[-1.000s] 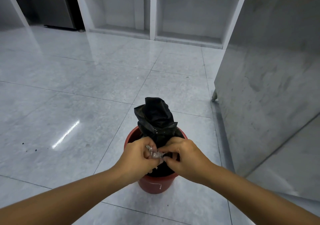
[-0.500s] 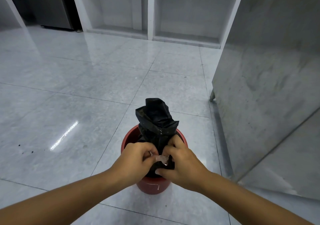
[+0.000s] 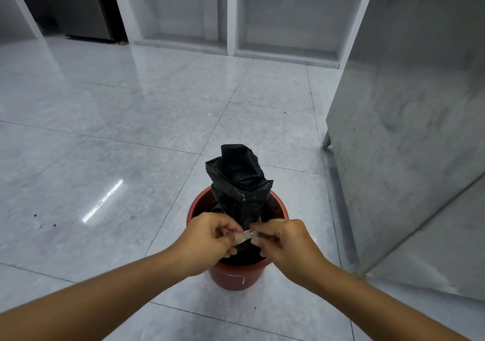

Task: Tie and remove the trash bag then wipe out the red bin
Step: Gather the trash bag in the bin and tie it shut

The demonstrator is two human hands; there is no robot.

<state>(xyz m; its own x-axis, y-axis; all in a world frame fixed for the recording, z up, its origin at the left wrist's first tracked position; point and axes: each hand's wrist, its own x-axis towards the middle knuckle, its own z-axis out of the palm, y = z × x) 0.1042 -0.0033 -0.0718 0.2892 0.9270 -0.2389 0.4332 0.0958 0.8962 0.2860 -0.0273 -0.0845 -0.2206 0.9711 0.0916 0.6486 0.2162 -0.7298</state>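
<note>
Two bare forearms enter from the bottom edge. Two hands meet over the near rim of one red bin (image 3: 236,277).

Left hand (image 3: 210,238): fingers curled, thumb and fingertips pinching the left end of one short clear strip (image 3: 245,235). Whether the strip is tape or plastic cannot be told.

Right hand (image 3: 283,241): fingers curled, pinching the strip's right end. The strip is stretched between the two hands, just in front of the bag's neck.

One black trash bag (image 3: 238,180) sits inside the bin. Its gathered top stands upright above the rim, just beyond the knuckles. Whether the strip touches it cannot be told.

The bin stands on a glossy grey tiled floor (image 3: 131,131).

To the right is one steel cabinet (image 3: 406,104), close to the bin but apart from it.

At the far wall stand white open shelving (image 3: 231,12) with two bays and one dark appliance (image 3: 86,5) at the far left.
</note>
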